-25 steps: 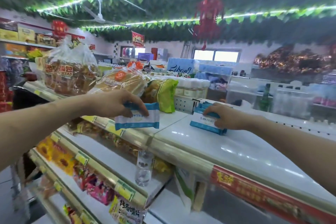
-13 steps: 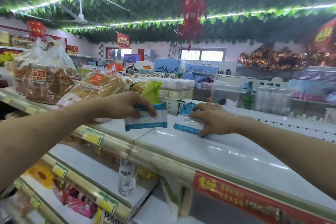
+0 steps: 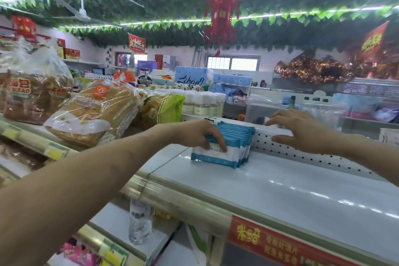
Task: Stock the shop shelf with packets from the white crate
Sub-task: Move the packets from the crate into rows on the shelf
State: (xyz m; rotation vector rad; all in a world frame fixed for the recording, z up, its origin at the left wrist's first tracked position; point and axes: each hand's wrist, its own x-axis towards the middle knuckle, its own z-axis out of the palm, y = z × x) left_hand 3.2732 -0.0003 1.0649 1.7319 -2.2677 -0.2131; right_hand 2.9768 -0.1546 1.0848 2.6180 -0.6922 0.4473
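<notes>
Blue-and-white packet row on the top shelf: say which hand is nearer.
Left. The left hand grips the row's front packet; the right hand is apart to its right, by the perforated back rail.

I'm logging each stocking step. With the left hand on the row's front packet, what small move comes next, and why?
Probably push the front packet flush against the row and let go. The left hand grips it from above; it stands on the white shelf with the other blue-and-white packets behind it, and the right hand hovers open by the perforated back panel, holding nothing.
</notes>
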